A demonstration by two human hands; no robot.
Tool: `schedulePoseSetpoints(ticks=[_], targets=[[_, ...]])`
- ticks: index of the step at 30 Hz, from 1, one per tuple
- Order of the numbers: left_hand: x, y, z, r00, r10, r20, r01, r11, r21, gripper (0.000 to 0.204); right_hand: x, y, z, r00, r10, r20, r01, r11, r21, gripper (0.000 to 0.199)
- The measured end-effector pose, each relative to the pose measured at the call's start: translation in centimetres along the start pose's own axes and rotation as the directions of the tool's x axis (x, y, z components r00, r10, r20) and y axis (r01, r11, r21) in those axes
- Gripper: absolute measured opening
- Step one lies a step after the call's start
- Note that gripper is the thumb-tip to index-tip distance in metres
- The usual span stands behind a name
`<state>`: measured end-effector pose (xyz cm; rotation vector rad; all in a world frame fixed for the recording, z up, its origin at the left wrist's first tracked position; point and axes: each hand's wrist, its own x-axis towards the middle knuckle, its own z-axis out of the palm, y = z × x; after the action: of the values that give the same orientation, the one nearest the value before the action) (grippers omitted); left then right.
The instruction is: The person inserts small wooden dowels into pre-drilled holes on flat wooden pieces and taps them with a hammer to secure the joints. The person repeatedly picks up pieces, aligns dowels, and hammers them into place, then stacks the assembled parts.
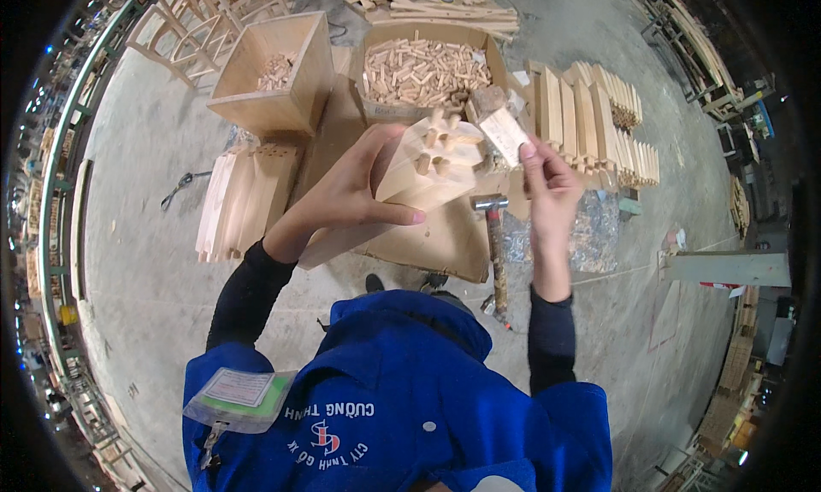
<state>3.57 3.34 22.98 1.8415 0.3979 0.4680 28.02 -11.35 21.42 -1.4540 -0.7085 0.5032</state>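
L hand (363, 184) grasps bundle of pale wood rails (428, 181), thumb over near side, other fingers mostly hidden; bundle is up in front of torso, above cardboard (457, 248), dowels (457, 139) sticking out of far end. Prob. stiff, mod. heavy, smooth-ish, loose pcs may slip; best hold = wide, round the sides, clear of dowels. R hand (552, 180) pinches small pale block (505, 135) at near end; looks light, rigid, brown far end.
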Motion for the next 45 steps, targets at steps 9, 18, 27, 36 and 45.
schedulePoseSetpoints(ticks=[9,18,27,36,45], targets=[[-2.4,-17.0,6.1,0.974,-0.226,0.025,0.131,0.648,0.75,0.1,-5.6,27.0,5.4,0.958,0.273,-0.084,-0.281,0.848,-0.449,0.033],[-9.8,-20.6,5.2,0.961,-0.153,-0.229,0.274,0.484,0.831,0.103,-8.7,22.3,-4.5,0.987,-0.119,-0.112,-0.059,0.381,-0.923,0.037],[-17.5,-26.0,4.3,0.594,-0.378,-0.711,0.635,0.762,0.125,0.072,-10.1,25.4,-5.2,0.989,-0.007,-0.145,-0.13,0.405,-0.905,0.039],[-18.6,-27.0,3.3,0.628,-0.464,-0.625,0.609,0.792,0.025,0.075,-10.4,23.9,-5.2,0.971,0.119,-0.209,-0.24,0.531,-0.813,0.038],[-14.2,-20.5,3.5,0.9,-0.142,-0.413,0.419,0.545,0.726,0.108,-16.2,17.4,-0.6,0.538,0.843,0.012,-0.84,0.534,0.094,0.046]])
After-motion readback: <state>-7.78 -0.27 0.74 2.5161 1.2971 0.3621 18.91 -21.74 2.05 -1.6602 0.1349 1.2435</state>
